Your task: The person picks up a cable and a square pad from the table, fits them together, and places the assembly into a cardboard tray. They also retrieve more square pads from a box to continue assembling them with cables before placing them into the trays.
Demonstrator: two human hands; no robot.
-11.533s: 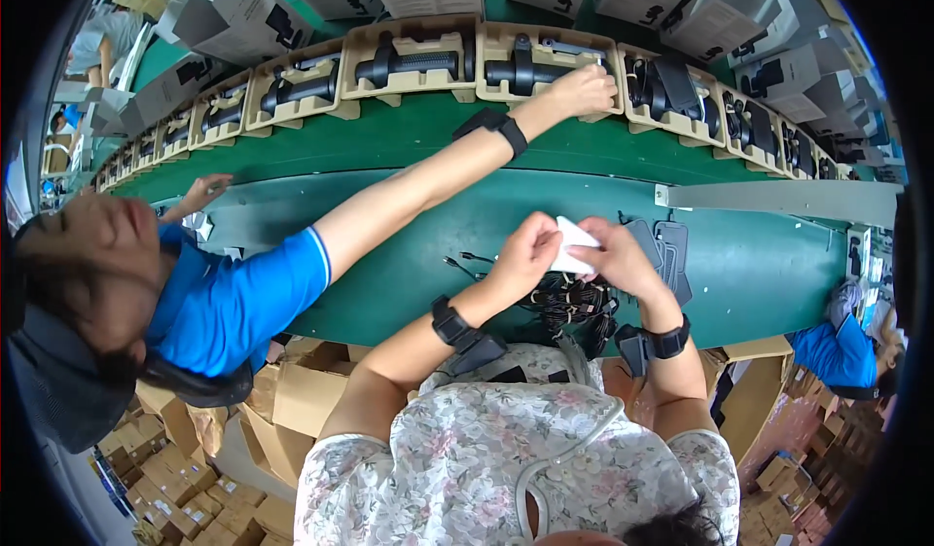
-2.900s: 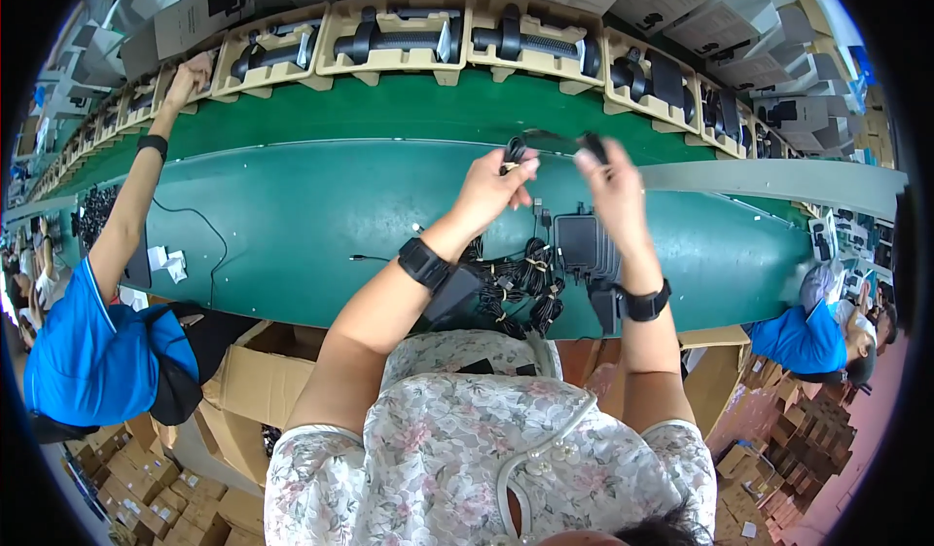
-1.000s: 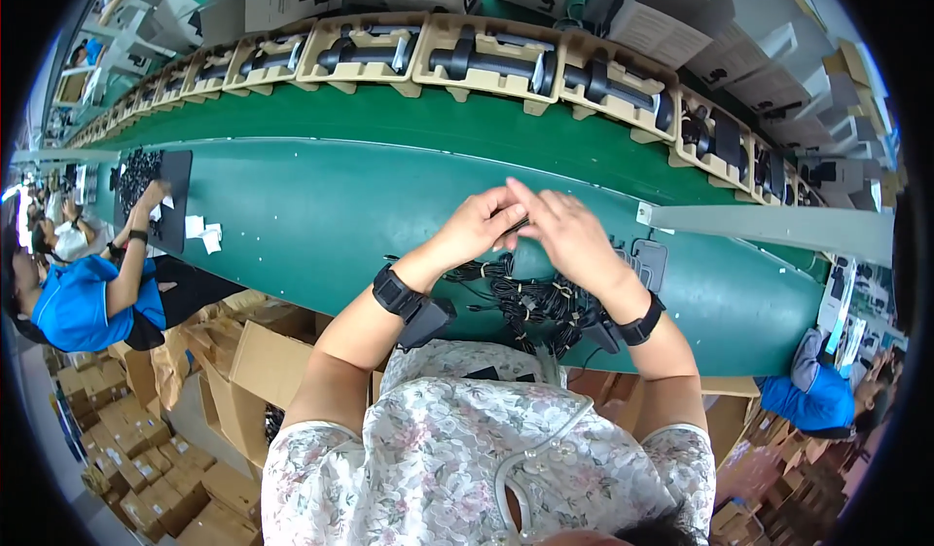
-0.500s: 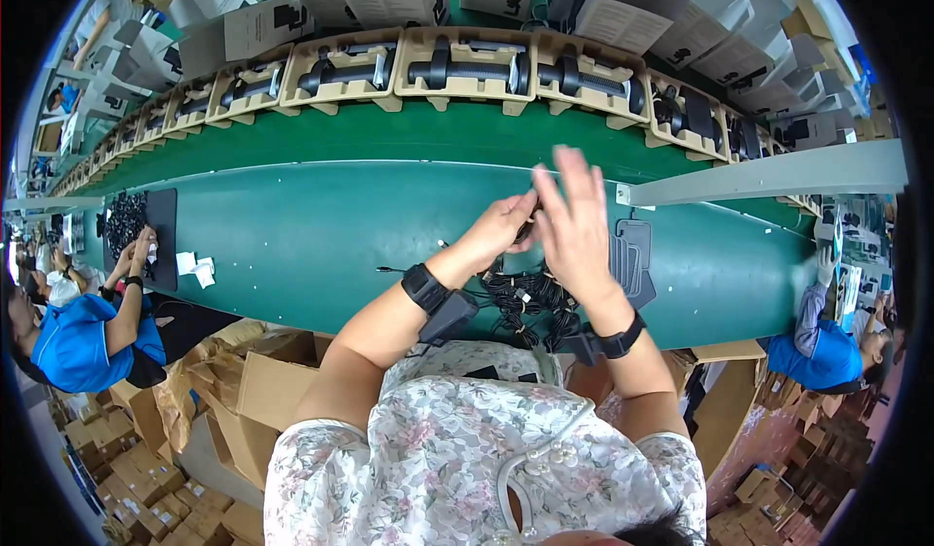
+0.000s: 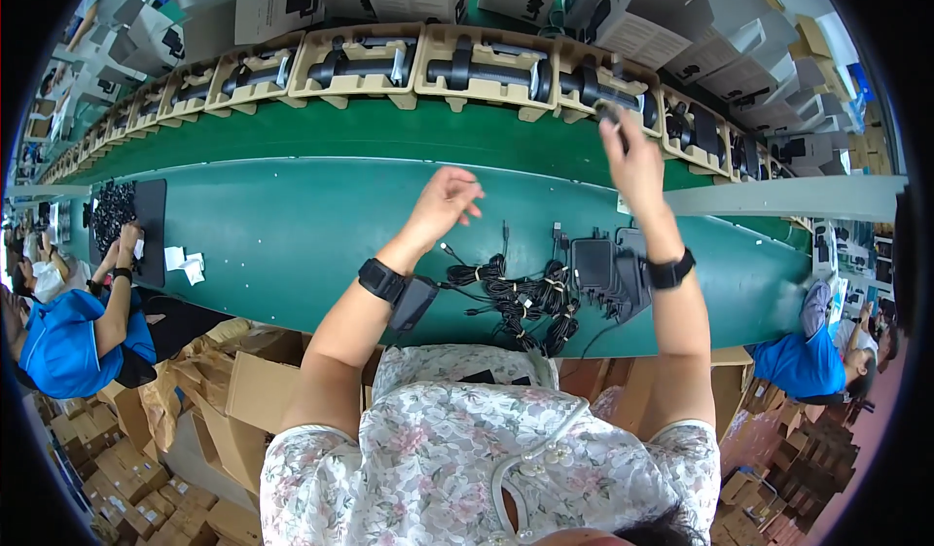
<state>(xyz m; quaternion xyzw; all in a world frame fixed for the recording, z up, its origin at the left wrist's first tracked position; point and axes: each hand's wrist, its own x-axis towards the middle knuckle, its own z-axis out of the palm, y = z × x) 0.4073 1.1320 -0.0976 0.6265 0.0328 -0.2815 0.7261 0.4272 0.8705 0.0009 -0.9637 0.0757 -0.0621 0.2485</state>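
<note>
A smooth green conveyor belt [image 5: 292, 225] carries moulded tan pulp trays [image 5: 482, 64], each cradling a dark, matte cylindrical device. The right hand [image 5: 632, 162] stretches forward, fingers pinched on a small dark part [image 5: 610, 113] at the edge of one tray [image 5: 608, 89]. The left hand [image 5: 443, 205] hovers over the belt, loosely curled and holding nothing, a black band on its wrist. Just beneath both arms lie bundled black cables [image 5: 520, 298] with ties, beside flat black power adapters [image 5: 598, 269] stacked at the near edge of the belt.
</note>
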